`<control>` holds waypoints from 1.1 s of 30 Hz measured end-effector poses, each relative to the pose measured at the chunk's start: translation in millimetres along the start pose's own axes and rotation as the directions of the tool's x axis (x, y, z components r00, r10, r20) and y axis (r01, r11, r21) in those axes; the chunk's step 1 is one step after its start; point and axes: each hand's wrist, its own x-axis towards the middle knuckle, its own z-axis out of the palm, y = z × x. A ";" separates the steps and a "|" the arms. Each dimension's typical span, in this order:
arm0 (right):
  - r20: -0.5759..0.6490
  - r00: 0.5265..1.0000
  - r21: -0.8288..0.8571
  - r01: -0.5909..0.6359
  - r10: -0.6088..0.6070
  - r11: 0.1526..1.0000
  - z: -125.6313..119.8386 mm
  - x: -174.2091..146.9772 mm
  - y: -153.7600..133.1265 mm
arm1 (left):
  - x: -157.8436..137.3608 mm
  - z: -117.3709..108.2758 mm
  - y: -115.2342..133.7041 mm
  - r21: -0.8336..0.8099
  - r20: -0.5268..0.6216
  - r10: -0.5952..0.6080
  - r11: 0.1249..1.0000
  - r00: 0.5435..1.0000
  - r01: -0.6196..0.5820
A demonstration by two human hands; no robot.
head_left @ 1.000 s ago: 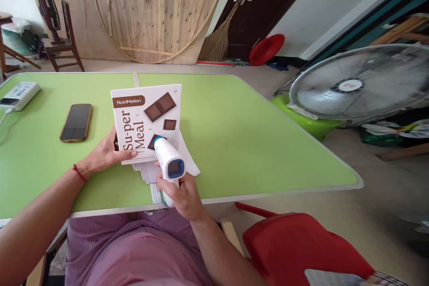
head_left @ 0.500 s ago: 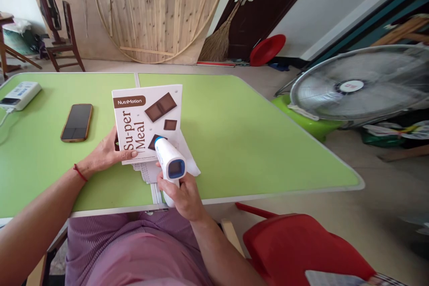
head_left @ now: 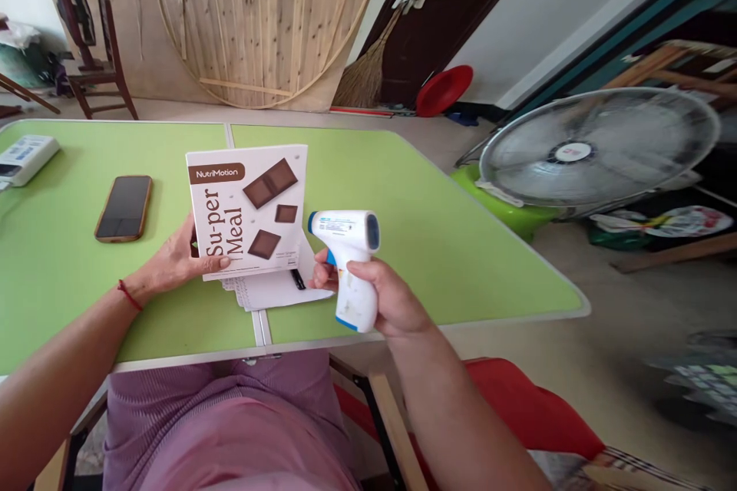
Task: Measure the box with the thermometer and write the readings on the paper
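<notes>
My left hand point(head_left: 193, 252) grips the lower left edge of a white box point(head_left: 262, 192) printed "NutriMotion Su-per Meal", thumb on the front and the other fingers hidden behind it. The box stands tilted, its front facing me. In my right hand point(head_left: 383, 288) is a white and blue infrared thermometer point(head_left: 348, 234), fingers wrapped round its handle. It sits to the right of the box, apart from it, with its nose pointing left toward the box and its screen end to the right. Beneath the box lie white papers point(head_left: 270, 293) with a black pen point(head_left: 298, 279) on them.
A phone point(head_left: 123, 207) lies on the green table point(head_left: 449, 245), left of the box. Farther left is a white device point(head_left: 28, 157) with a cable. A large fan point(head_left: 599, 153) stands beyond the table's right side, and a red chair point(head_left: 530, 406) is at the lower right.
My right hand has swung the thermometer right, away from the box front, and turned it side-on. More of the pen and box print now shows. The left hand still grips the box.
</notes>
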 end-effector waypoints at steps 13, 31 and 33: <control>0.152 0.961 -0.901 0.231 -0.229 0.368 -56.2 88.6 -13.1 | -1.9 -3.3 -0.1 0.090 -0.026 -0.053 0.994 0.998 0.055; 0.266 0.937 -0.826 0.343 -0.229 0.447 -7.4 41.3 -5.1 | -1.9 -4.7 6.0 0.231 -0.128 -0.018 0.972 0.992 0.048; 0.219 0.946 -0.890 0.294 -0.240 0.348 5.4 41.1 4.1 | -1.5 -6.8 4.8 0.191 -0.178 -0.019 0.980 0.984 0.053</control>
